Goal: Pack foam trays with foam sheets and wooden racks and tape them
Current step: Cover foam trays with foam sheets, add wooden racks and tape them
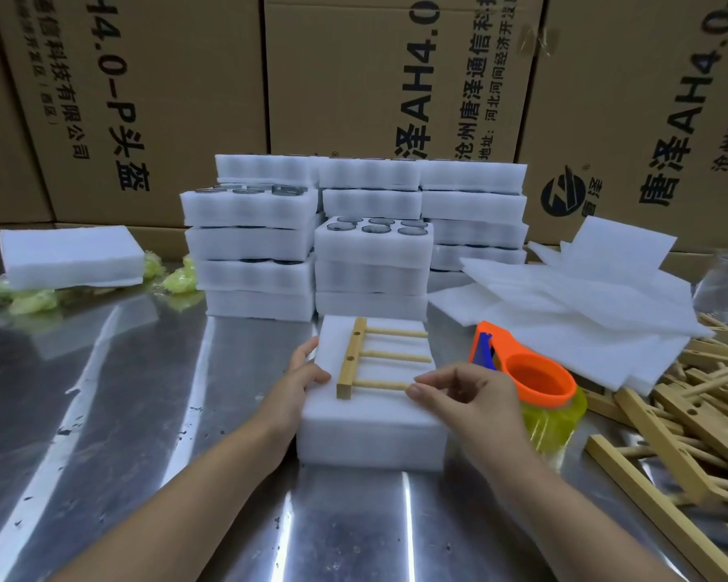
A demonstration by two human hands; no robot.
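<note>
A white foam tray lies at the table's front centre, its top covered by a foam sheet. On it rests a wooden rack: one side bar at the left and three rods pointing right. My left hand rests against the tray's left edge, fingers straight along the side and thumb on top. My right hand pinches the right end of the nearest rod between thumb and forefinger. An orange tape dispenser with yellowish tape stands just right of the tray.
Stacks of foam trays holding glass jars stand behind. Loose foam sheets lie at the right, with a pile of wooden racks in front of them. A foam block and yellow-green wrappers are at the left. Cardboard boxes form the back wall.
</note>
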